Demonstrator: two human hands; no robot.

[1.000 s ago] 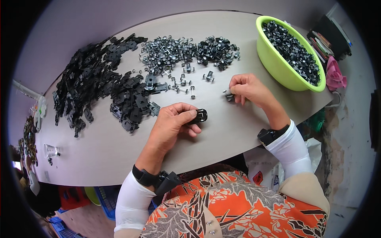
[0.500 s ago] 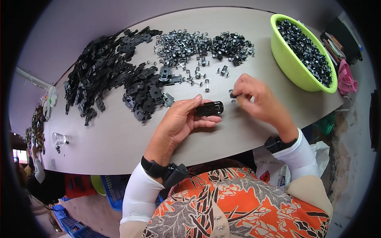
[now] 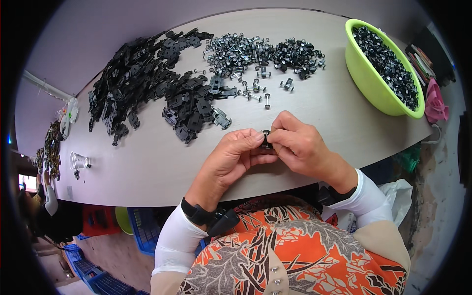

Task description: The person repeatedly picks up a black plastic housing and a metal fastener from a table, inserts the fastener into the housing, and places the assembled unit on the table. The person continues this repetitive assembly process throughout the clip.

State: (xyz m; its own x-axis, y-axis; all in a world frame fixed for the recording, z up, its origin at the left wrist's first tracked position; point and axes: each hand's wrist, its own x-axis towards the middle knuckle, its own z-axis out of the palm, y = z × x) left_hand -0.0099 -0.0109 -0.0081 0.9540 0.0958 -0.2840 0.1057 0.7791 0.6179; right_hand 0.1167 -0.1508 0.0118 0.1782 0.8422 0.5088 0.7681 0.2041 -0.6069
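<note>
My left hand (image 3: 228, 160) has thumb and fingers closed on a small black toy car chassis (image 3: 266, 139), mostly covered by fingers. My right hand (image 3: 304, 146) meets it there, fingertips pinched at the chassis end; the small wheel piece in that pinch is largely hidden. Beyond the hands, a loose axle with wheels (image 3: 267, 101) lies on the table, and a wheel set with a dark block (image 3: 287, 85) is farther back. Heaped black chassis (image 3: 189, 110) lie to the left of these, near a pile of silver-wheeled axles (image 3: 233, 51).
A lime-green basin (image 3: 376, 93) full of wheel pieces stands at the right. More chassis (image 3: 130, 81) spread far left; dark wheel sets (image 3: 297, 56) are heaped at the back. A clear cup (image 3: 77, 161) lies left. Another person's hand (image 3: 46, 178) shows at far left. Blue crates (image 3: 143, 228) are below.
My right hand has come left and toward me, bringing its wheel piece to the chassis. The left hand has turned the chassis. The view has shifted slightly.
</note>
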